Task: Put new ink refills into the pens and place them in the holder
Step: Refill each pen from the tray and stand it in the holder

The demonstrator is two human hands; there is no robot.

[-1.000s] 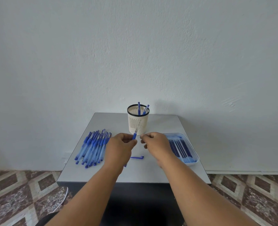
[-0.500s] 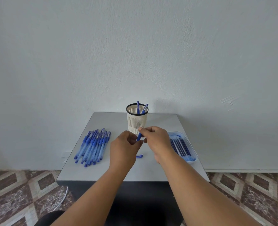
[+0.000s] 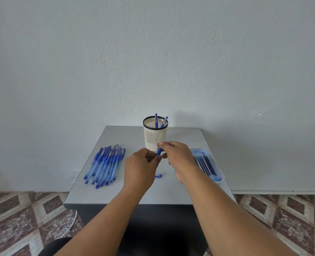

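Note:
Both my hands hold one blue pen (image 3: 159, 151) above the middle of the grey table (image 3: 180, 191). My left hand (image 3: 141, 168) grips its lower part, which is hidden in the fist. My right hand (image 3: 178, 157) pinches the blue upper end between thumb and fingers. Just behind the hands stands the cream mesh holder (image 3: 155, 134) with a black rim and two blue pens in it. A pile of several blue pens (image 3: 105, 164) lies on the left. A clear tray of dark blue refills (image 3: 207, 164) sits on the right.
A small blue pen cap (image 3: 158, 176) lies on the table below my hands. A white wall rises right behind the table. Patterned floor tiles show on both sides, with a white cable (image 3: 70, 225) at the lower left.
My hands came together on the pen and tilted it more upright; my right hand moved from beside its tip to pinching its upper end. The view shifted slightly.

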